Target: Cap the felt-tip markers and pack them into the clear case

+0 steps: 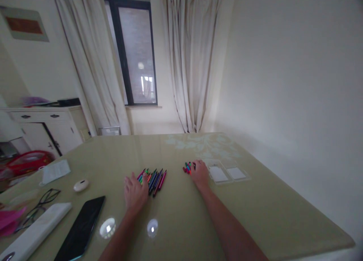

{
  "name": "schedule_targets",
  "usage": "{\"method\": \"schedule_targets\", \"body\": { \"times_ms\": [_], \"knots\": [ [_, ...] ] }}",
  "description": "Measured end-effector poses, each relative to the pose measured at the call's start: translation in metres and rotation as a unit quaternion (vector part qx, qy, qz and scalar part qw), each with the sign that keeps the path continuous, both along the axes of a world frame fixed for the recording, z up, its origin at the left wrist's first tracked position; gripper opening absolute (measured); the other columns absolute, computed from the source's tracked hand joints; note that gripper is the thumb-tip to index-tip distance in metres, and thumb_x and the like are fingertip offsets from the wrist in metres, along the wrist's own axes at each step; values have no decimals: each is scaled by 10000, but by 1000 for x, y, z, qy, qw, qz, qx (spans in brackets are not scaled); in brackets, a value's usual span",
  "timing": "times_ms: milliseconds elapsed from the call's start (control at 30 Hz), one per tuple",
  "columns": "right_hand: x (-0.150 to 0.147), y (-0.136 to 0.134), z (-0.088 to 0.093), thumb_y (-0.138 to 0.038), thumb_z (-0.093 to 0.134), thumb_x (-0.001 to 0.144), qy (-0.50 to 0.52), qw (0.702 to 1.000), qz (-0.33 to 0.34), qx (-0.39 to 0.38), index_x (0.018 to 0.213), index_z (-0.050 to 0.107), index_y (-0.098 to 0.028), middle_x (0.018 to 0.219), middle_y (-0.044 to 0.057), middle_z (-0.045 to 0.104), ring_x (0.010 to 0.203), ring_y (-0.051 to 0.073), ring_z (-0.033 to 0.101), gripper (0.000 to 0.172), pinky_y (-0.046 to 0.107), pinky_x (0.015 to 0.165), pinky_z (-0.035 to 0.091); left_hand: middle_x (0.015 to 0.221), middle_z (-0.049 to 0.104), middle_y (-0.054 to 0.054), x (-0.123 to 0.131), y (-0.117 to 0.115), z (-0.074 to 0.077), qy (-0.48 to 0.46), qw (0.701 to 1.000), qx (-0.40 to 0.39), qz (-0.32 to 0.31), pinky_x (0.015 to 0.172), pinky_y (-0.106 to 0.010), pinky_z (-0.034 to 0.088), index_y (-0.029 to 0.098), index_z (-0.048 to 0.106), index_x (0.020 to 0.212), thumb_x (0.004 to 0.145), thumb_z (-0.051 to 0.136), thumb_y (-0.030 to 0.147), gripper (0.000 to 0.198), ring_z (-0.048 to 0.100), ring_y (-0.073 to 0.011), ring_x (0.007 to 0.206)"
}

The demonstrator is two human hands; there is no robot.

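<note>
Several slim felt-tip pens (pixel 159 182) lie in a loose, roughly side-by-side pile on the table, in purple, pink, dark blue, green and orange, with dark pointed ends facing away from me. My left hand (pixel 135 193) rests at the pile's left side, fingers spread and thumb over some pens. To the right, my right hand (pixel 200 174) has its fingers curled down over a small heap of short coloured pieces that look like pen caps (pixel 186 169). Maroon, green, blue and red ones stick out on its left; the rest are hidden. Beside that hand lies an opened clear plastic case (pixel 224 180).
At the left are a black phone (pixel 82 227), a long white device (pixel 36 230), eyeglasses (pixel 39 208), a small white rounded case (pixel 81 185) and a white packet (pixel 56 172). The table's right edge (pixel 286 191) runs alongside a wall. Behind stand curtains and a window.
</note>
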State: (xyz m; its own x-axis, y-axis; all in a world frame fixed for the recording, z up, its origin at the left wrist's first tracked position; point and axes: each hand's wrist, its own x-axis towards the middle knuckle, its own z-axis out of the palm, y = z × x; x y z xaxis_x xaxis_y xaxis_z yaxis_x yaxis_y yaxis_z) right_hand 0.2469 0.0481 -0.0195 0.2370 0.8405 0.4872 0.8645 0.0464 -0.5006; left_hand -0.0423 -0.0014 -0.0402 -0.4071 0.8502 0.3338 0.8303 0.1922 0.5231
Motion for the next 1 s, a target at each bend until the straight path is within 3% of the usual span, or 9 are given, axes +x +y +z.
{"method": "schedule_targets", "body": {
  "times_ms": [167,433,700,833,1000],
  "knots": [
    [1,1,0,-241,516,996,-3,1000,-8,-10,946,742,-184,1001,137,733,985,274,641,239,326,858,430,1606,303,-405,26,18,14,-58,997,24,39,1192,-600,332,-58,359,1541,1047,294,520,763,311,-456,1535],
    [2,3,-2,-243,540,986,-15,1000,-6,-5,919,748,-192,984,129,738,948,268,645,225,329,826,428,1580,434,-323,30,48,18,-102,994,44,6,1223,-551,314,-13,420,1518,1049,280,470,688,316,-377,1552],
    [7,6,-8,-242,499,975,-4,1000,-10,20,871,739,-189,922,135,729,902,274,638,267,342,800,440,1558,488,-283,34,17,21,-151,987,42,41,1197,-552,363,14,361,1563,1045,189,432,687,438,-355,1485],
    [9,5,-7,-229,514,951,10,999,-15,35,862,739,-190,919,140,718,902,274,629,244,344,811,441,1605,401,-316,57,6,20,-142,988,38,53,1229,-564,298,-16,393,1544,1040,234,431,692,353,-389,1531],
    [9,2,-6,-245,520,957,26,999,-13,44,906,744,-178,966,150,710,949,290,619,239,361,853,441,1639,302,-347,75,15,25,-129,987,43,80,1241,-578,254,-5,404,1534,1051,242,459,689,278,-410,1560]
  ]
}}
